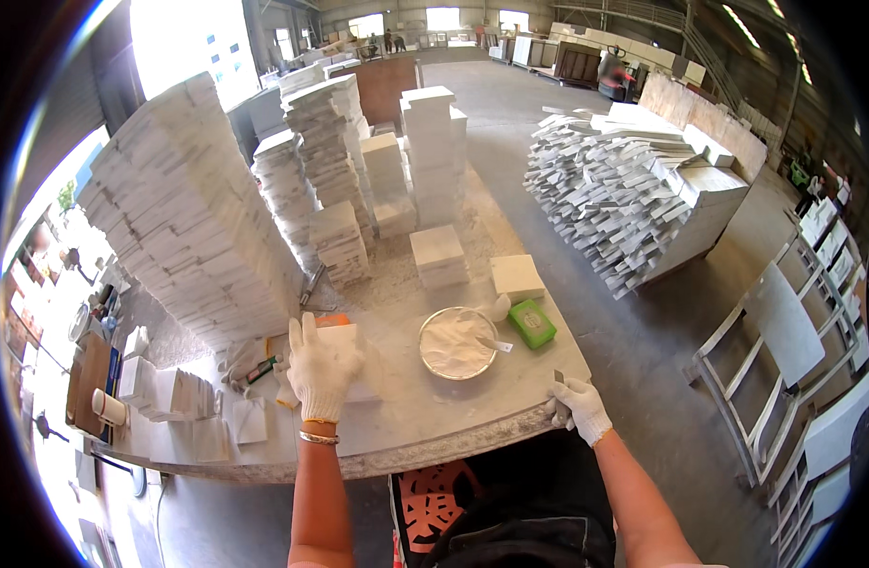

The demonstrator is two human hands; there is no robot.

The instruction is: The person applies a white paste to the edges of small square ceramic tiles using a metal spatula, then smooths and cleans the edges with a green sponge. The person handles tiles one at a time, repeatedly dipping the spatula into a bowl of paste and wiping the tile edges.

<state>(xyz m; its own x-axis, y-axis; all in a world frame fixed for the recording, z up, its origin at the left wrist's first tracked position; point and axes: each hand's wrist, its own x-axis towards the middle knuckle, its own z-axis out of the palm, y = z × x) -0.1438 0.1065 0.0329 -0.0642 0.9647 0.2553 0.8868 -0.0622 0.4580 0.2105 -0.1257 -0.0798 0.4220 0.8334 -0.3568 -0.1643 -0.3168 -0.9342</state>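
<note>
My left hand (pixel 319 367), in a white glove, lies flat with fingers spread on a white stone tile (pixel 347 343) on the worktable (pixel 434 431). An orange thing peeks out behind that tile. My right hand (pixel 576 405), also gloved, is closed around a small blade-like tool (pixel 558 377) at the table's right front edge. Between the hands sits a round metal bowl (pixel 456 343) of white paste with a scraper lying in it. A green sponge block (pixel 532 324) rests just right of the bowl.
Tall stacks of white tiles (pixel 193 227) fill the table's left and back. Short tile piles (pixel 439 256) and a single block (pixel 517 276) stand behind the bowl. Small tile pieces (pixel 174 396) lie at front left. A pallet of strips (pixel 624 189) and metal racks (pixel 785 360) stand right.
</note>
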